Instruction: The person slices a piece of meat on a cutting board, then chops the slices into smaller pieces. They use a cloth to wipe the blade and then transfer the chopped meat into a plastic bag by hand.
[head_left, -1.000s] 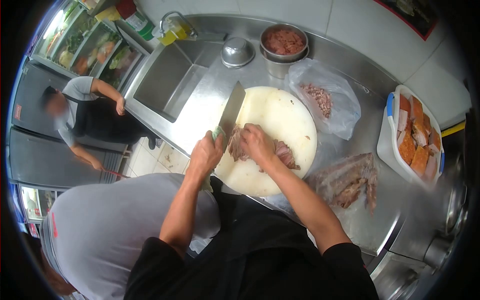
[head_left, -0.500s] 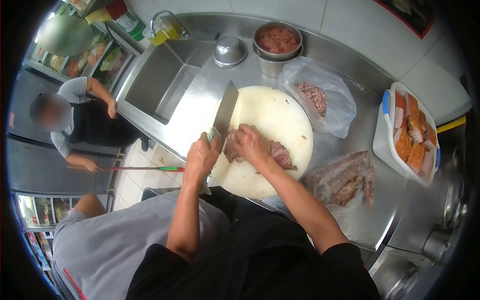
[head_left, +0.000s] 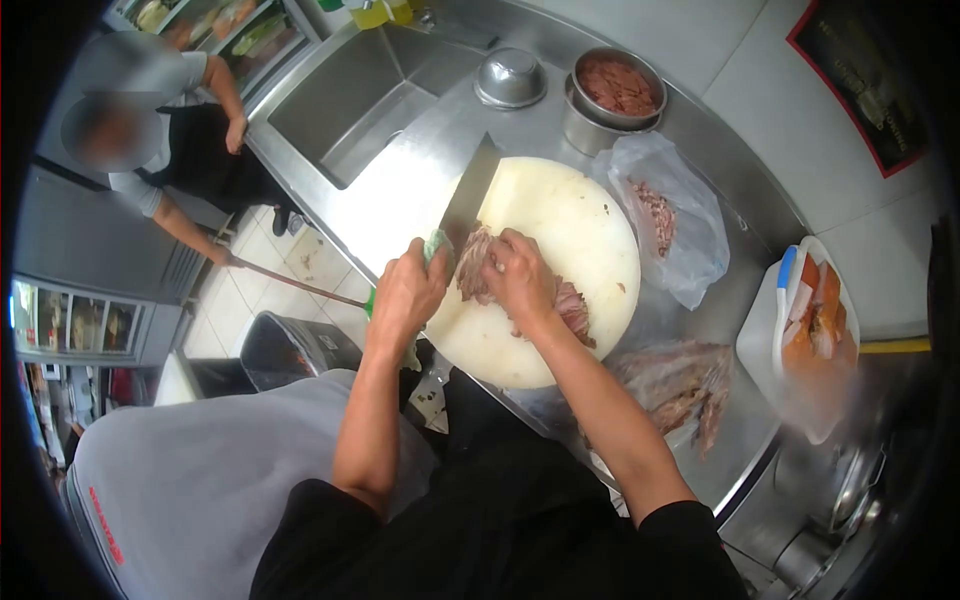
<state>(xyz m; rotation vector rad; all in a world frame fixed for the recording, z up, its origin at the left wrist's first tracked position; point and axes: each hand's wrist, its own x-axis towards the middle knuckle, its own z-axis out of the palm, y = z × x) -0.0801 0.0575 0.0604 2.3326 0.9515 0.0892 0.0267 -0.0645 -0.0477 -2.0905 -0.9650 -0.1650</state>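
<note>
Meat partly under right hand, cleaver handle hidden

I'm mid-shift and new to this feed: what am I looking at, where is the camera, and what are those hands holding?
There is no machine here: one camera sits on a person's head, looking down at their own bare hands. The left hand grips a cleaver by its cloth-wrapped handle; the right hand grips a lump of meat on a round white cutting board. Around it on the steel counter lie a bowl of minced meat, a plastic bag and a white tub. A co-worker stands beyond the sink.
</note>
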